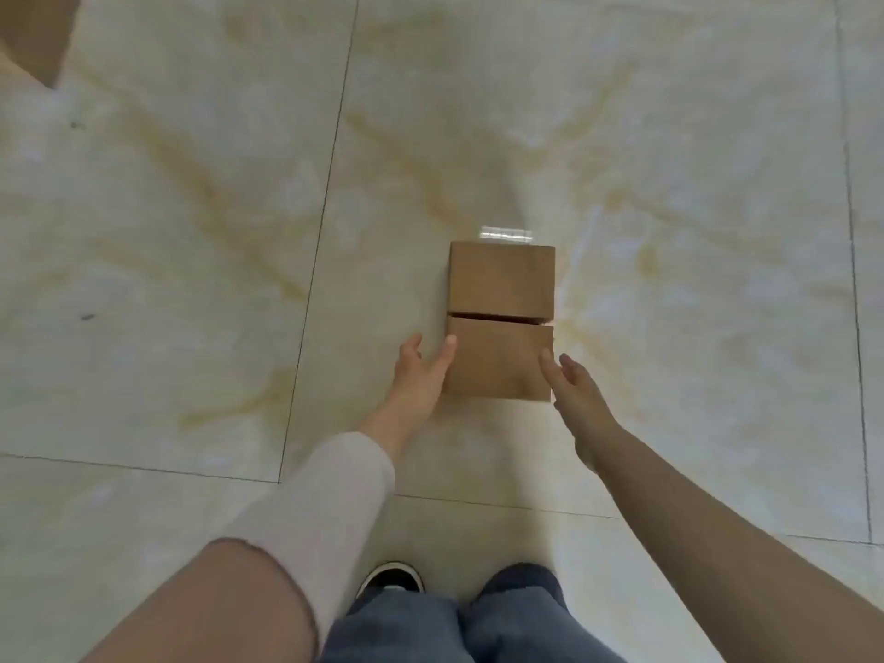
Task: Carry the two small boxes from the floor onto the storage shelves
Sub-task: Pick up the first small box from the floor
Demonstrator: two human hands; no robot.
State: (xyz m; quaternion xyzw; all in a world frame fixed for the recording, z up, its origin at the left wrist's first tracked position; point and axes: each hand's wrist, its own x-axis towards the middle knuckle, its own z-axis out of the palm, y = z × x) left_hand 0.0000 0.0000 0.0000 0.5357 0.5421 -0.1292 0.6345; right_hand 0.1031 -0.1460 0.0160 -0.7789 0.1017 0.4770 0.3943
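A: The tiled floor (622, 136) is the biggest thing here, glossy and bare on every side of the cartons, so there's open room to lift straight up. Only a brown cardboard corner (33, 35) intrudes at the far upper left, well apart. No shelves are in view.

B: And the boxes themselves?

A: Two small brown cartons sit on the floor, end to end with a thin gap between them: the far box (502, 279) and the near box (500, 358), just ahead of the person's shoes. They look like light, stiff corrugated card with a matte face, probably not slippery; the walls may give if squeezed hard.

B: Where to take hold?

A: On the near box's two side faces. The left hand (421, 370) has its grip spread, fingertips touching the left edge. The right hand (574, 390) is also spread, just beside the right edge; contact can't be confirmed. Neither clasps anything yet. Pressing low on both sides should keep the box square.
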